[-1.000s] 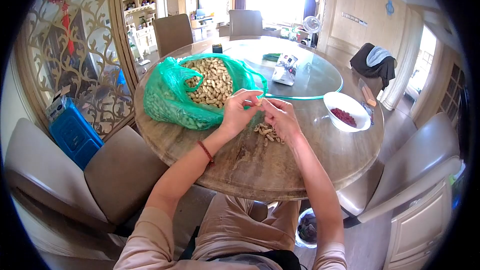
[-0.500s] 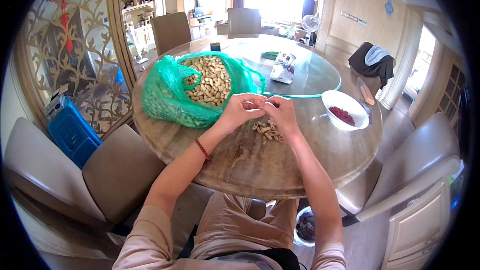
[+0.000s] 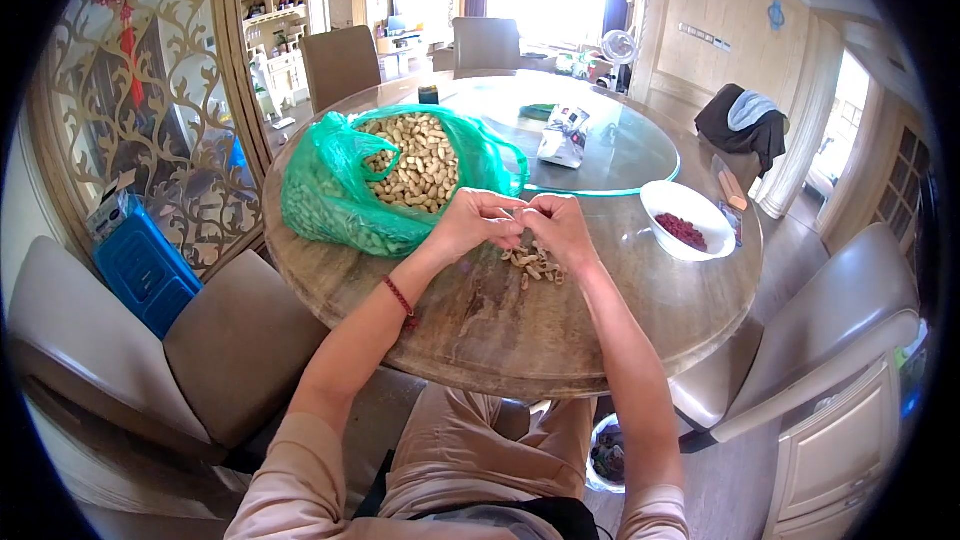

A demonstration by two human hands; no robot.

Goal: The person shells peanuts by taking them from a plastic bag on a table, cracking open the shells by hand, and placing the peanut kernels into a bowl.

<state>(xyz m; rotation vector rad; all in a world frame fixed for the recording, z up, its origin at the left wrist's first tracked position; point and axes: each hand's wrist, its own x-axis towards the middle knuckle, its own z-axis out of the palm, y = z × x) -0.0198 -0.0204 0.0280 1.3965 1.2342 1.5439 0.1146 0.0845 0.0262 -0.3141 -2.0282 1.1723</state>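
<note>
Over the table, my left hand and my right hand meet fingertip to fingertip. Both are closed in a pinch on a peanut, which the fingers almost wholly hide. Just below them lies a small heap of broken peanut shells. A green plastic bag stands open beside my left hand, full of unshelled peanuts. To the right of my right hand is a white bowl with dark red peanut kernels in it.
The round table carries a glass turntable with a silver-and-white packet on it. A dark jar stands behind the bag. Chairs surround the table. A lined bin is on the floor below its edge.
My fingers have shifted slightly, and my left hand's fingers are now lower and more curled. A piece of shell lies a little nearer at the heap's front. Bag and bowl are unchanged.
</note>
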